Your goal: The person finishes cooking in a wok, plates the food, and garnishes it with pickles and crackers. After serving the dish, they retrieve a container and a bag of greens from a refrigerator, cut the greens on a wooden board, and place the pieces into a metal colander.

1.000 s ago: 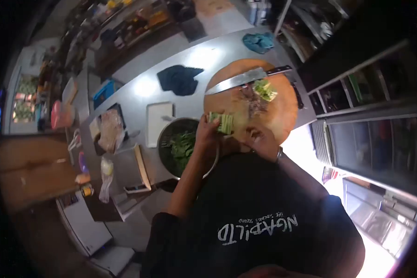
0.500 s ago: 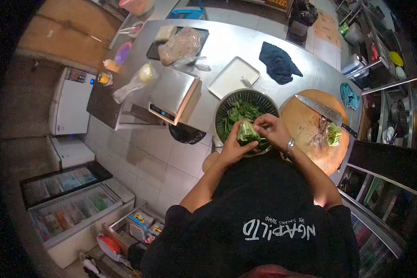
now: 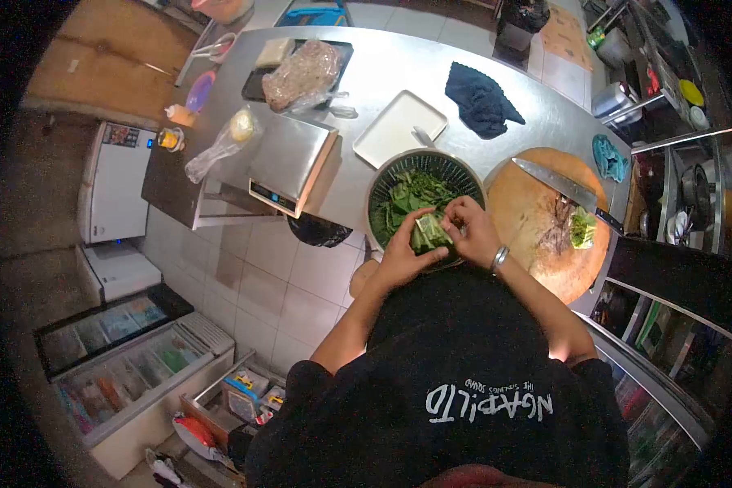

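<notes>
My left hand (image 3: pixel 404 254) is wrapped around a bunch of leafy greens (image 3: pixel 428 233), its pale cut stalks facing up. Against the right side of this bunch, my right hand (image 3: pixel 473 233) has its fingers pinched together on the stalks. Both hands are over the near side of a dark slotted colander (image 3: pixel 373 213). Loose green leaves (image 3: pixel 419 193) lie inside it. To the right, a round wooden chopping board (image 3: pixel 537 268) carries a large knife (image 3: pixel 557 184) and a cut-off stalk end (image 3: pixel 582 228).
Behind the colander are a white tray (image 3: pixel 382 134) and a dark cloth (image 3: pixel 481 102). A kitchen scale (image 3: pixel 294 154) stands to the left, near a bagged item (image 3: pixel 241 126) and a black tray with a wrapped brown lump (image 3: pixel 302 75). A teal cloth (image 3: pixel 609 159) lies beyond the board.
The bunch has turned in my left hand, showing more of its cut stalks. My right fingers have shifted slightly on it. The whole view has moved a little.
</notes>
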Motion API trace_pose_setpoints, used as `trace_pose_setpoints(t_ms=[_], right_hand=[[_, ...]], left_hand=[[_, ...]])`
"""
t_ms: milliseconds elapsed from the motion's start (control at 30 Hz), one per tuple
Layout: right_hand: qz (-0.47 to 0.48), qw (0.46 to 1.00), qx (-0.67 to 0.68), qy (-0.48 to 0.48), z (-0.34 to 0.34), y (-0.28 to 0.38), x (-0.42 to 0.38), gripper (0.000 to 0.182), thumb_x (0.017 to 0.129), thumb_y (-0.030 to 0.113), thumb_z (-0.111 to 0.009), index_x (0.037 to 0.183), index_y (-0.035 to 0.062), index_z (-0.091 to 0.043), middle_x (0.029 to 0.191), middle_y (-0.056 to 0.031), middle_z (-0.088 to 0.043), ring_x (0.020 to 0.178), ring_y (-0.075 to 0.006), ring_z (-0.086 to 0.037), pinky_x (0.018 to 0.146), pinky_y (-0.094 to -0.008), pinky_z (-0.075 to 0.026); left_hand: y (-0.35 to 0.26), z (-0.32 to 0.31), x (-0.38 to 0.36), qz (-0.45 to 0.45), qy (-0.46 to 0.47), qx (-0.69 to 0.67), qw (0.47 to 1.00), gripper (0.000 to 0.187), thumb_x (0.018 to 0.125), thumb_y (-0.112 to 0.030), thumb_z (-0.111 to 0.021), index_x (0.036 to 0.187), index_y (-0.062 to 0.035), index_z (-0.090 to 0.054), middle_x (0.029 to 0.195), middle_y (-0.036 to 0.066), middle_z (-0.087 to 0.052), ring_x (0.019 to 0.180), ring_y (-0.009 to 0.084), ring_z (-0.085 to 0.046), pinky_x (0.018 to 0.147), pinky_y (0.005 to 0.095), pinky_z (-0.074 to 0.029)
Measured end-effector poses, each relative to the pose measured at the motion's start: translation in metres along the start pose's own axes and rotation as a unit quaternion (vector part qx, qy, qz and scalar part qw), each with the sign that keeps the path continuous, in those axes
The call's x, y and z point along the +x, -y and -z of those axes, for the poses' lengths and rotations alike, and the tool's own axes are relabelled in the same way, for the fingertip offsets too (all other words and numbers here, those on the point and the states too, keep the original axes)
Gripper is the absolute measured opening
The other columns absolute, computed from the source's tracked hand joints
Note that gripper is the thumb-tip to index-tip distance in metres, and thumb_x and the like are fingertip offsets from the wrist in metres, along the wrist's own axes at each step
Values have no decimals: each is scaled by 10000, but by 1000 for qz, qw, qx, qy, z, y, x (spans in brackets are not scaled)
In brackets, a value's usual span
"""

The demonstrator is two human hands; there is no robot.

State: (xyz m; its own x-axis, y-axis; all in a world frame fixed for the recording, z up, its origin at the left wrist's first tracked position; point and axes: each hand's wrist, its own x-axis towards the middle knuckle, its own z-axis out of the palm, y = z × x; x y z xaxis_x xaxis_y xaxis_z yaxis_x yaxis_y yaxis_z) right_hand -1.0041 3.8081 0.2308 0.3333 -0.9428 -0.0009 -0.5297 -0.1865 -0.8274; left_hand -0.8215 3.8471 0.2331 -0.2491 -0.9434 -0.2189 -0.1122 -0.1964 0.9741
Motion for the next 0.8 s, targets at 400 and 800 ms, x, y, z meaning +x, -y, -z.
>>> trace_pose_setpoints(t_ms=[400,800], right_hand=[[-42,997,-56,28,1,22,-9,206,901,237,-546,888,32,-560,804,-202,-597,733,-400,-587,648,-463,-467],[-61,969,241,-2,-19,-17,-3,208,939,262,-521,988,59,-532,762,-102,-619,689,-227,-620,612,-382,-478]], left_hand=[[20,-3,24,-42,-247,220,943,658,740,-283,-776,1236,4,-452,1193,249,-465,926,389,-586,811,430,-505],[1,6,27,-101,-50,190,975,639,666,-29,-730,1245,-60,-463,1213,140,-487,1016,287,-539,827,375,-496]])
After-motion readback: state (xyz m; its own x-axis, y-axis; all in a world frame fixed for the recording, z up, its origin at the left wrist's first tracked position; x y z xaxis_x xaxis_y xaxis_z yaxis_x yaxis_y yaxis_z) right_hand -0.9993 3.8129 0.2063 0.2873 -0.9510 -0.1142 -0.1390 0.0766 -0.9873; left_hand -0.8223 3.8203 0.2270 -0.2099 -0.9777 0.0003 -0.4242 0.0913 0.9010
